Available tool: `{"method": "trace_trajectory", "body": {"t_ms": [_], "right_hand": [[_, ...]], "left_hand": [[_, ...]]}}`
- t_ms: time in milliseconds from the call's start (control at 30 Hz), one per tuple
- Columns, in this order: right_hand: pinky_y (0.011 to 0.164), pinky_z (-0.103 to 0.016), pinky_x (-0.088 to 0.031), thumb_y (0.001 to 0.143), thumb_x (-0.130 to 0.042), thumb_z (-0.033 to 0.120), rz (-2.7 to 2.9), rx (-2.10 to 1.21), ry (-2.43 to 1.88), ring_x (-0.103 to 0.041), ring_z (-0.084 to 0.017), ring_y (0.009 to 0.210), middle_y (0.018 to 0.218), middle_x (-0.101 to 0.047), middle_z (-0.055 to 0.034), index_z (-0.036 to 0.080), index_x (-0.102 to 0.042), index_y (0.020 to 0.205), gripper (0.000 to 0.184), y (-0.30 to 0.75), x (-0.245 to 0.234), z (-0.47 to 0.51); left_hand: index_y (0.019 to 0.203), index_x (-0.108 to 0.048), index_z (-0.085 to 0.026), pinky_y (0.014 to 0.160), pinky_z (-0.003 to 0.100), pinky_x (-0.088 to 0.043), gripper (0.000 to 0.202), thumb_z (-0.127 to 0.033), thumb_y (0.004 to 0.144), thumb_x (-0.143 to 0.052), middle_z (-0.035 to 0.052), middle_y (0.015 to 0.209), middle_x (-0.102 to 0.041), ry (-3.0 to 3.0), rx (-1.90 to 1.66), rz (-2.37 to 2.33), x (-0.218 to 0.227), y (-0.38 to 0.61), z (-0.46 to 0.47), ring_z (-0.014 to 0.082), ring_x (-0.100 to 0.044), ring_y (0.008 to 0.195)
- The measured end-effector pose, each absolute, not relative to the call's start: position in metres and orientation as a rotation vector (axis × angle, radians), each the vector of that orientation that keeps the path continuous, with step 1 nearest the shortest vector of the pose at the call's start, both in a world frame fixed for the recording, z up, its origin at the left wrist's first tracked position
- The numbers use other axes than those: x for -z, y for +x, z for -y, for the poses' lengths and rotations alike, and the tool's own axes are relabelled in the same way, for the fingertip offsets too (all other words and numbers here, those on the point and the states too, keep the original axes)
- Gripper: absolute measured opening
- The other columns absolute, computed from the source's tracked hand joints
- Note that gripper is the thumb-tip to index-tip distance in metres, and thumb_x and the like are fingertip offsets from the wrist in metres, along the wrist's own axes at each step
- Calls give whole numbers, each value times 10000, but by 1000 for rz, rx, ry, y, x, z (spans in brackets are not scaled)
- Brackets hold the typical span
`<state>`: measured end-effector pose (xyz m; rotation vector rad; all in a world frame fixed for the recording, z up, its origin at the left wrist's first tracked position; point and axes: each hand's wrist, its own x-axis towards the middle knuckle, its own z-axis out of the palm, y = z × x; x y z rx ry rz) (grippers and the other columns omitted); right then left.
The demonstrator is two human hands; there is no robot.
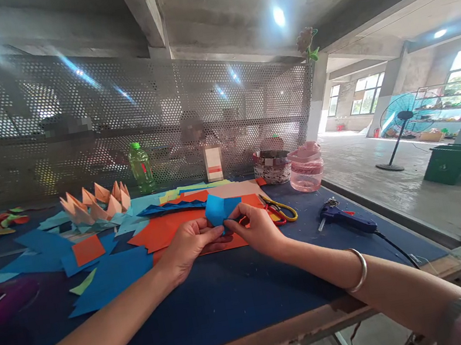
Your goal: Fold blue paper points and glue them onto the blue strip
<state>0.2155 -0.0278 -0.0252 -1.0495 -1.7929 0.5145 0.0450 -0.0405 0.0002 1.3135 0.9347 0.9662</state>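
Note:
A small folded piece of blue paper [215, 208] is held up between both hands over the middle of the table. My left hand [193, 240] pinches its lower left edge with thumb and fingers. On the other side, my right hand [258, 227] grips the lower right part. Orange paper sheets [169, 231] lie under and behind the hands. Just beyond is a row of folded dark blue paper points [174, 206]. Scissors with yellow and red handles [284, 210] rest right of my right hand.
Blue sheets [115, 276] and a ring of folded peach paper points [96, 205] are on the left. A glue gun [348, 218] with a cord lies right. Behind stand a green bottle [141, 170], a woven basket [272, 168] and a pink water jug [306, 168], before a perforated screen [112, 110].

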Motion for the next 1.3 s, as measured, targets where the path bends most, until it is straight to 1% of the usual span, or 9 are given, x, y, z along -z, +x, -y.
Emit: {"method": "trace_trajectory", "body": {"t_ms": [133, 300, 500, 700, 833, 933, 1100, 1200, 1300], "right_hand": [[656, -266, -465, 814, -579, 312, 1799, -487, -1049, -614, -144, 683, 751, -672, -8, 190, -582, 752, 137, 216, 23, 29], [646, -264, -470, 810, -578, 299, 1803, -487, -1055, -611, -139, 653, 727, -664, -2, 190, -570, 748, 125, 214, 24, 30], [641, -263, -469, 798, -593, 294, 1798, -479, -1042, -604, -137, 647, 721, -651, 5, 194, -566, 761, 110, 213, 25, 31], [655, -261, -460, 767, -625, 310, 1784, -516, -1014, -574, -131, 679, 832, -640, 3, 205, -566, 853, 149, 214, 24, 30], [652, -256, -445, 744, -644, 289, 1766, -542, -998, -548, -125, 672, 842, -624, 7, 211, -558, 881, 179, 214, 24, 30], [613, -246, -418, 727, -655, 265, 1748, -566, -1012, -504, -113, 613, 767, -595, 25, 211, -553, 868, 182, 215, 22, 31], [548, -229, -355, 680, -688, 227, 1730, -571, -1058, -440, -103, 537, 600, -487, 69, 211, -544, 843, 218, 215, 18, 31], [514, -224, -320, 687, -679, 224, 1741, -570, -1069, -403, -99, 502, 540, -416, 85, 212, -547, 845, 206, 216, 17, 30], [488, -221, -297, 709, -647, 208, 1746, -593, -1055, -378, -94, 481, 513, -388, 93, 210, -542, 867, 190, 216, 17, 29]], "left_hand": [[795, -710, -159, 776, 297, -548, 320, -305, 542, -841, 35, 774, -761, 1341, -985, -959, 1, 46, 39, 198, -706, 789], [758, -710, -156, 752, 285, -547, 343, -319, 493, -855, 26, 712, -754, 1326, -999, -1013, -2, 48, 41, 185, -701, 730], [737, -704, -150, 721, 271, -544, 344, -295, 468, -862, 22, 689, -747, 1297, -1000, -1021, 1, 47, 37, 170, -693, 688], [740, -698, -152, 707, 275, -545, 354, -292, 461, -864, 19, 673, -743, 1281, -1006, -1032, 3, 44, 34, 175, -694, 692], [733, -696, -160, 709, 271, -544, 341, -299, 469, -861, 19, 677, -748, 1293, -996, -1044, 2, 44, 35, 168, -693, 680], [743, -696, -158, 714, 276, -544, 345, -296, 473, -860, 26, 681, -751, 1315, -973, -1060, 2, 44, 35, 171, -694, 679], [799, -702, -152, 718, 293, -543, 370, -292, 490, -849, 38, 707, -756, 1366, -944, -1054, 1, 41, 32, 186, -698, 693], [812, -702, -150, 721, 302, -543, 368, -291, 501, -841, 46, 730, -759, 1385, -931, -1051, 0, 40, 33, 198, -702, 713], [825, -700, -152, 721, 304, -542, 363, -285, 515, -832, 48, 742, -760, 1400, -933, -1062, -2, 40, 33, 200, -703, 721]]}}
